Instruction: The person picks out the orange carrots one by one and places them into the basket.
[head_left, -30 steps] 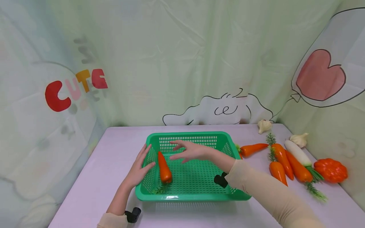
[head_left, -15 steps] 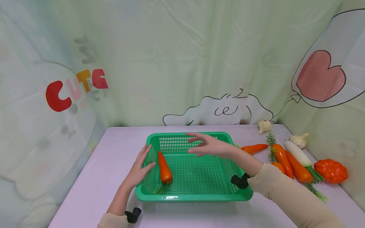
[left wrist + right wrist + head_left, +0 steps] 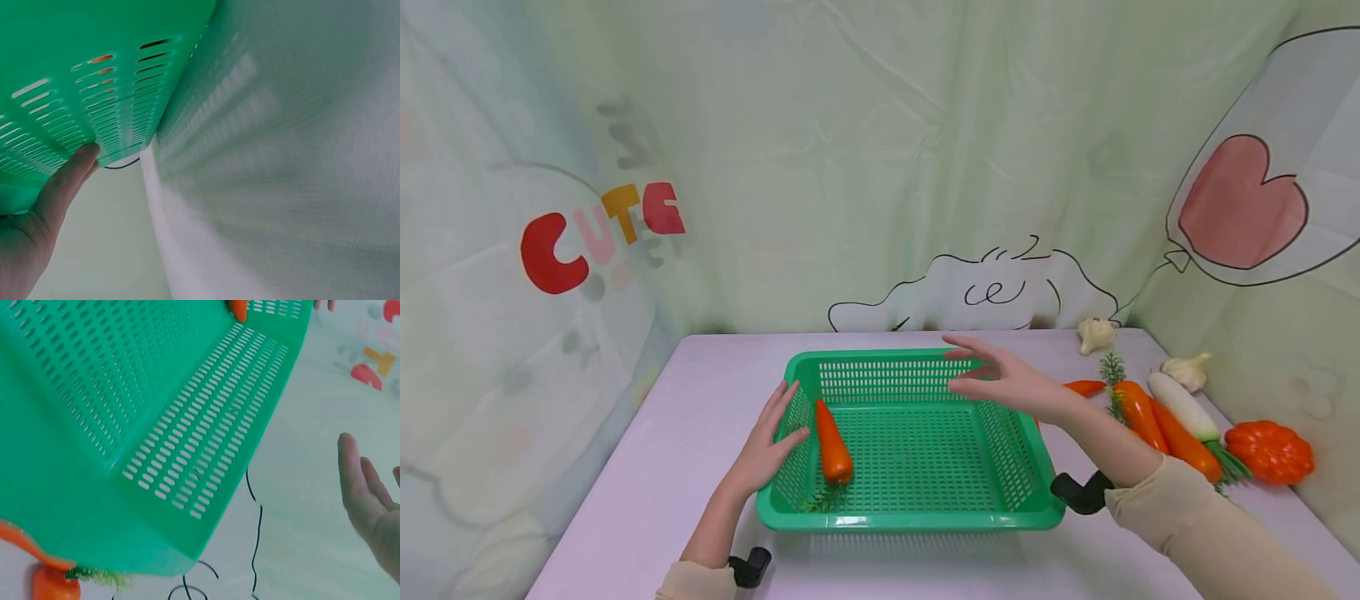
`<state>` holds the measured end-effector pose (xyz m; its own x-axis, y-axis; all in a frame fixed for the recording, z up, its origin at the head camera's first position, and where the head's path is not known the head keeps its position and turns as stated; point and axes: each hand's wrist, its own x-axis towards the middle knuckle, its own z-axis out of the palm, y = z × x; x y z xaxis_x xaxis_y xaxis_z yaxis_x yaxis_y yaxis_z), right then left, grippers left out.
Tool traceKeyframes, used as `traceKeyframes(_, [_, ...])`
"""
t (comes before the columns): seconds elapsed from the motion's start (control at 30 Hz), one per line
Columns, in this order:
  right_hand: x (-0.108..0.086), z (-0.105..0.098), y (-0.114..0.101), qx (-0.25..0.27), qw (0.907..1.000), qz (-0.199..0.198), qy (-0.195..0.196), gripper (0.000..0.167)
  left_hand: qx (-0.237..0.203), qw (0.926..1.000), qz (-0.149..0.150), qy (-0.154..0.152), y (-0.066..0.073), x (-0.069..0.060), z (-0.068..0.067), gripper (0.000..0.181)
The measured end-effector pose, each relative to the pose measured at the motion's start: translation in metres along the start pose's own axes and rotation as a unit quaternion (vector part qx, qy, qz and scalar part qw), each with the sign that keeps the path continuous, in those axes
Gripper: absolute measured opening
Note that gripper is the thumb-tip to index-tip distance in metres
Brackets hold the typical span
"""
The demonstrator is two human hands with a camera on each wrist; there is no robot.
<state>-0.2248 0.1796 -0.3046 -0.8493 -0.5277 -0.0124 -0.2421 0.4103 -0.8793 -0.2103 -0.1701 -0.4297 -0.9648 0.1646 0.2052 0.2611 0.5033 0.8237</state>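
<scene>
A green plastic basket (image 3: pixel 910 522) stands on the table, with one orange carrot (image 3: pixel 833 446) lying along its left side, leafy end toward me. My left hand (image 3: pixel 767 442) rests on the basket's left rim, its thumb reaching over the edge. In the left wrist view, that hand's straight fingers (image 3: pixel 72 175) touch the outside of the slotted wall. Over the basket's back right corner, my right hand (image 3: pixel 1015 383) hovers with fingers spread and nothing in it. The right wrist view also shows the right hand (image 3: pixel 375 506) in the air, apart from the basket.
Right of the basket lie several carrots (image 3: pixel 1183 437), one partly behind my right arm. Beside them are a white radish (image 3: pixel 1180 404) and a red-orange ribbed vegetable (image 3: pixel 1270 452). Two garlic bulbs (image 3: pixel 1096 334) sit toward the back right. A printed curtain (image 3: pixel 880 167) hangs behind the table.
My right hand has moved right and slightly up, from above the basket's middle to its back right corner. The left hand, basket and carrot inside have stayed put.
</scene>
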Motion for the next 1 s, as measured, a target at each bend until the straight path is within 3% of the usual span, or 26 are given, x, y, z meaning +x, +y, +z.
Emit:
traceKeyframes(0.23, [-0.015,-0.012,0.009,-0.039,0.9981,-0.015,0.046,0.066,-0.001,1.0000,-0.002,-0.003,0.000,0.000,0.000,0.066])
traceKeyframes(0.4, [-0.026,-0.018,0.015,-0.033,0.9967,0.003,0.074,0.067,-0.003,1.0000,-0.003,-0.004,0.002,-0.001,-0.001,0.066])
traceKeyframes(0.57, [-0.037,-0.025,0.024,-0.020,0.9953,0.014,0.094,0.069,-0.004,1.0000,-0.005,-0.003,0.002,-0.001,-0.001,0.065])
traceKeyframes(1.0, [-0.052,-0.035,0.056,-0.064,0.9892,0.021,0.130,0.066,-0.004,1.0000,-0.007,-0.003,0.002,0.000,-0.002,0.065])
